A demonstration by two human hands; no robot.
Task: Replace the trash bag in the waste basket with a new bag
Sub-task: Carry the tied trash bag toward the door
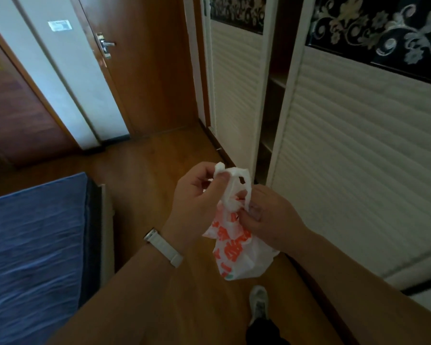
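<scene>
A white plastic bag with orange lettering (237, 255) hangs in front of me above the wooden floor, and both hands hold it. My left hand (197, 197) pinches one twisted white handle at the top. Lower down, my right hand (266, 217) grips the other handle near the bag's neck. The handles loop between the two hands. The bag's body looks bulged and sags below my fingers. No waste basket is in view.
A bed with a blue cover (35, 245) fills the lower left. White sliding wardrobe doors (358, 145) line the right, with a dark gap between them. A brown door with a metal handle (105, 44) stands ahead. My shoe (258, 305) is on the wooden floor (159, 165).
</scene>
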